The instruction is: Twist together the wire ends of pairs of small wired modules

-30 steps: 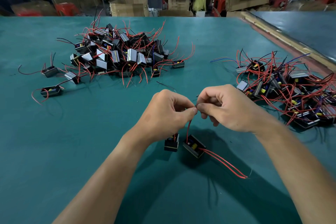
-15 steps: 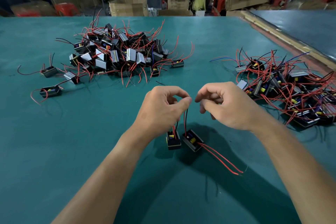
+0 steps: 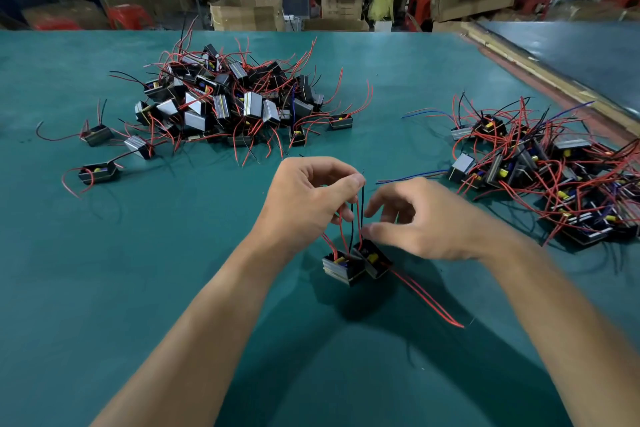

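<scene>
Letting go, the right hand [image 3: 426, 222] has dropped beside the thin red and black wires [image 3: 352, 218], fingers relaxed and holding nothing. The left hand [image 3: 304, 204] pinches their tops; two small black box modules [image 3: 356, 263] hang beneath, over the teal table [image 3: 173, 288] at its near middle.

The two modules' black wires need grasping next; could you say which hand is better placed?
Probably the right hand: it is free, fingers open right beside the black wires. The left hand is occupied, pinching those wires at the top with both modules below it.
</scene>
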